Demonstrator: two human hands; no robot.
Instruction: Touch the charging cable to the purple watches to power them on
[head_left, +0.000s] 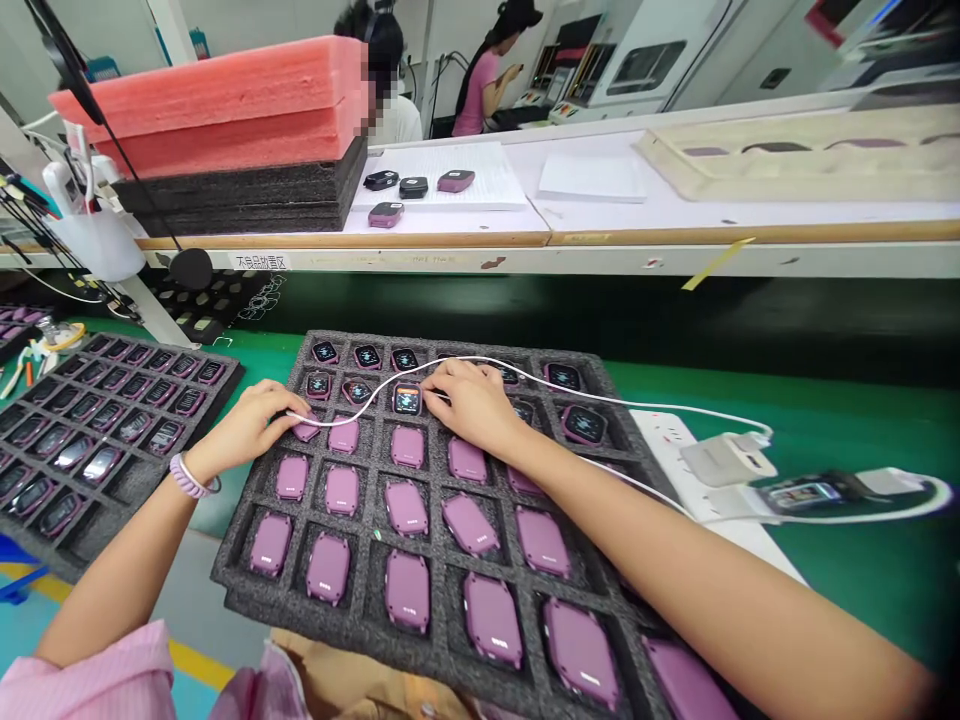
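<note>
A dark grey foam tray [225, 570] holds rows of purple smartwatch bodies. The front rows lie back side up, like this smartwatch [407, 592], while the back rows show lit screens. My left hand [259, 425] pinches the end of a white charging cable [390, 378] at a purple smartwatch [306, 430] on the tray's left side. My right hand [472, 400] is closed beside a smartwatch with a lit screen [407, 400]. A bit of white cable shows between its fingers, and a second white cable [637, 483] emerges from under my right forearm.
A white power strip [667, 430] with a charger plug [727, 460] lies right of the tray. Another foam tray [131, 480] of watches sits left. The shelf [510, 235] behind carries red foam blocks [225, 95], several watch bodies and papers. Two people are beyond.
</note>
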